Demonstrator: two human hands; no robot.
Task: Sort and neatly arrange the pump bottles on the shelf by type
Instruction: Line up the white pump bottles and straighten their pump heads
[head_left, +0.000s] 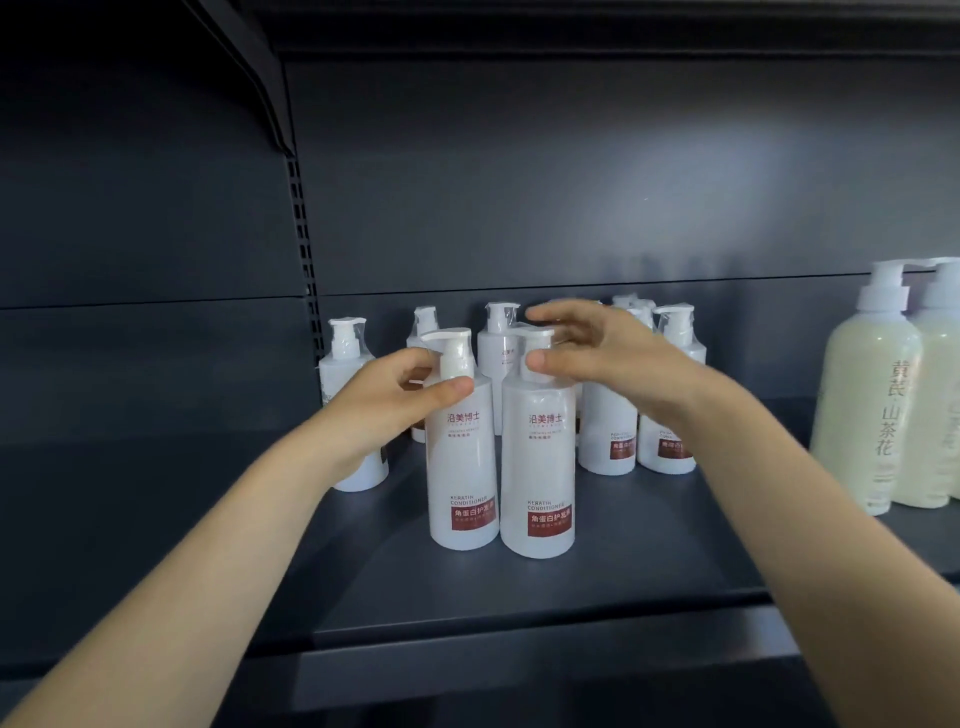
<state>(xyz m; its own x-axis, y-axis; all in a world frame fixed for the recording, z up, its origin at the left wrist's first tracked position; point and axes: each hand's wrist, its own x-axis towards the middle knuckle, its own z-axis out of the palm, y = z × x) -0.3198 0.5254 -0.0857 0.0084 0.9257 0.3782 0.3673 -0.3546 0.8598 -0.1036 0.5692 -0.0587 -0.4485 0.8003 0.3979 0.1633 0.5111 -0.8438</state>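
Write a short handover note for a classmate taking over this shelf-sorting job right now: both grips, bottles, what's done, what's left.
The left grip holds the pump neck of the front-left conditioner bottle. The right grip is open at the pump of the front-right conditioner bottle.
Done: these two stand side by side, labels forward.
To do: the white bottles behind stand scattered; line them up.
The cream bottles stand apart at the right.

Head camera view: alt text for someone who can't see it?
At a shelf, the left hand grips the pump of a white conditioner bottle; the open right hand touches the next bottle at its pump. More white bottles stand behind, cream bottles to the right.
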